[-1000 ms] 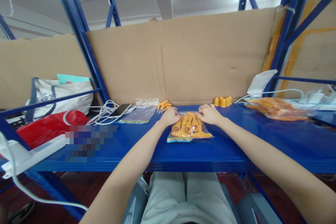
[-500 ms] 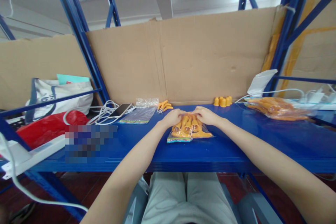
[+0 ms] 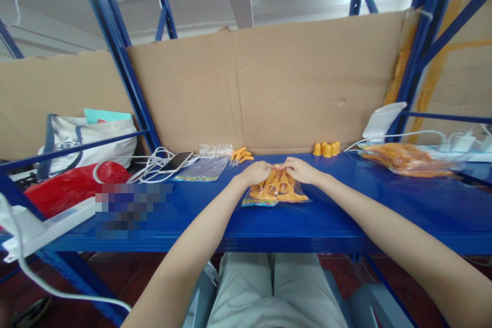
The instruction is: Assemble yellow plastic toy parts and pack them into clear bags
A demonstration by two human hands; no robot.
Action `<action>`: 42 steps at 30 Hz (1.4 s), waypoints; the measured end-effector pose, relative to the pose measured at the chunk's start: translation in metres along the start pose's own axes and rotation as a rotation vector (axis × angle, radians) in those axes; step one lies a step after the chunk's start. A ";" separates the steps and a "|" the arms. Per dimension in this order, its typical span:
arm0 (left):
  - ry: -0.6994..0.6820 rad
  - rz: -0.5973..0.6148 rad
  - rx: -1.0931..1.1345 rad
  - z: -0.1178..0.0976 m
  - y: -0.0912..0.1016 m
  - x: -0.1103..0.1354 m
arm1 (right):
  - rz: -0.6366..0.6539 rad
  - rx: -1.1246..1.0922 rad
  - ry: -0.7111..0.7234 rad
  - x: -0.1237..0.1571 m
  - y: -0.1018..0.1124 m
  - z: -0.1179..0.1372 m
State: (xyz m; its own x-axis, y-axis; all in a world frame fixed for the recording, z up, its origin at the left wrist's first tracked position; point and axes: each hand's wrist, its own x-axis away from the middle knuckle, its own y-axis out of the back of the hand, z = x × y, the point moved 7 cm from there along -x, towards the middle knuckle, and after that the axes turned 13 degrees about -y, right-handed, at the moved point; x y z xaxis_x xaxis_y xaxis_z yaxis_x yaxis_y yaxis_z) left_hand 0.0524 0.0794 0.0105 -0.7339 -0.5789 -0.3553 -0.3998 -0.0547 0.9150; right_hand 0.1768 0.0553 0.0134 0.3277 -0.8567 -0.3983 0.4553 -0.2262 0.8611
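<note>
A clear plastic bag (image 3: 289, 197) of orange flared plastic pieces lies on the blue table in front of me, with a colourful printed strip along its near left edge. My left hand (image 3: 258, 171) is closed on the far left side of the bag's top edge. Opposite it, my right hand (image 3: 299, 169) pinches the same edge a short way to the right. The fingertips of both hands are partly hidden. Behind my left hand lie several small orange pieces with metal hooks (image 3: 241, 155). Beyond my right hand stand several orange cups (image 3: 326, 149).
A flat clear bag (image 3: 203, 166) and a phone (image 3: 176, 162) lie left of centre, near coiled white cables (image 3: 154, 163). A filled bag of orange pieces (image 3: 407, 158) sits at right. Farther left are a power strip (image 3: 57, 228) and a red bag (image 3: 77, 187). Cardboard (image 3: 292, 87) stands behind.
The bag's near end has shifted slightly to the left and away from me. Both hands keep hold of its far edge, nearly in the same place.
</note>
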 end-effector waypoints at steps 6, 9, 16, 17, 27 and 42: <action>0.040 0.084 -0.013 -0.004 -0.007 -0.006 | 0.018 0.145 -0.075 0.001 -0.003 0.007; 0.099 0.166 -0.082 -0.007 -0.009 -0.006 | 0.028 0.250 -0.130 0.003 -0.006 0.015; 0.126 0.188 -0.249 -0.011 0.000 -0.006 | 0.044 0.275 -0.175 0.007 -0.006 0.026; 0.120 0.188 -0.273 -0.012 0.001 -0.006 | 0.032 0.252 -0.165 0.007 -0.005 0.027; 0.200 0.063 -0.184 -0.008 0.002 -0.003 | -0.042 0.059 -0.094 0.006 0.004 0.026; 0.065 -0.044 -0.163 -0.009 0.001 -0.008 | -0.047 -0.316 -0.197 0.005 0.005 0.006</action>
State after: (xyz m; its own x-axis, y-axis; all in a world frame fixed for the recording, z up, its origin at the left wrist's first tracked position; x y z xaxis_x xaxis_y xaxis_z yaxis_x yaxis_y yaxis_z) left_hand 0.0631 0.0764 0.0166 -0.6784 -0.6243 -0.3873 -0.3328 -0.2089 0.9196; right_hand 0.1757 0.0472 0.0181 0.1491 -0.9285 -0.3402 0.7092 -0.1394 0.6911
